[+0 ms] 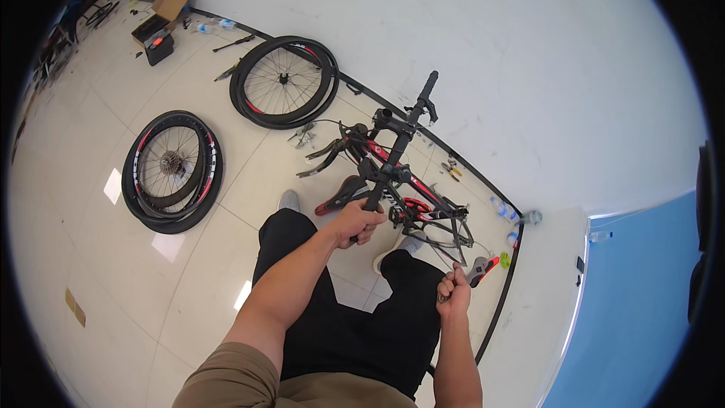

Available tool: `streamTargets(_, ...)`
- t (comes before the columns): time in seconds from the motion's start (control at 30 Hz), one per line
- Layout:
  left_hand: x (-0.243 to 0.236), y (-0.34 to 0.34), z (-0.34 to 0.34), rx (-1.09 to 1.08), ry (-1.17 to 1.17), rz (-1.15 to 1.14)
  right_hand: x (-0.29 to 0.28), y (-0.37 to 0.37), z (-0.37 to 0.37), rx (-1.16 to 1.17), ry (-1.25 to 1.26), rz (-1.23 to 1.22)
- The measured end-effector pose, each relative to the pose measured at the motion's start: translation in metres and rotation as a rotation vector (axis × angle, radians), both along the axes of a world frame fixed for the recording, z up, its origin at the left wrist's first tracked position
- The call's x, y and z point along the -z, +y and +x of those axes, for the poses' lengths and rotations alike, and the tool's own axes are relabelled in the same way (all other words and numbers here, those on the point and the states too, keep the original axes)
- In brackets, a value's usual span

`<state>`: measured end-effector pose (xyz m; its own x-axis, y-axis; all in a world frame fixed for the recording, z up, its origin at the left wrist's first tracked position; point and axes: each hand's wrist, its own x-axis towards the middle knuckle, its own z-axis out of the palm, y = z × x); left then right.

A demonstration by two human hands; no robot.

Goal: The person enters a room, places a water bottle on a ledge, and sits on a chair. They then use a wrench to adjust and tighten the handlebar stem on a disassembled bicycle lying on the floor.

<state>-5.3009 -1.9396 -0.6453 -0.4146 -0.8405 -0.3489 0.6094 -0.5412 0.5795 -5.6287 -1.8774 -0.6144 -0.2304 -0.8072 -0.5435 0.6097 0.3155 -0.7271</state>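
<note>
My left hand (358,224) is wrapped round the near grip of a black handlebar (404,136). The bar slants up and away, with a brake lever on its far end. Beneath it lies a black and red bicycle frame (423,190) with a fork, red chainring and loose cables, wheels off. My right hand (454,292) is closed, lower and further right, just past the frame's rear end. A small dark piece shows at its fingers, too little to name. Beside that hand rests a grey and red saddle-shaped item (482,269). A black saddle (342,195) lies near my left foot.
Wheels with tyres lie on the tiles: one spoked wheel (284,78) by the wall, another with a cassette (172,165) at left. Yellow-handled pliers (451,170), plastic bottles (504,210) and a green roll (504,260) line the wall. An open cardboard box (172,0) stands far left.
</note>
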Motion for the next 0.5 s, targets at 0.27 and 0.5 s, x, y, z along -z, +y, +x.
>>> streamTargets(0.27, 0.0033, -0.0009, 0.0004, 0.028, -0.009, 0.004, 0.0007, -0.0024, -0.0013, 0.011, -0.035, 0.005)
streamTargets(0.5, 0.0098, -0.0038, -0.0031, 0.009, 0.003, 0.015, 0.0026, -0.0047, -0.0038, -0.005, -0.035, -0.01)
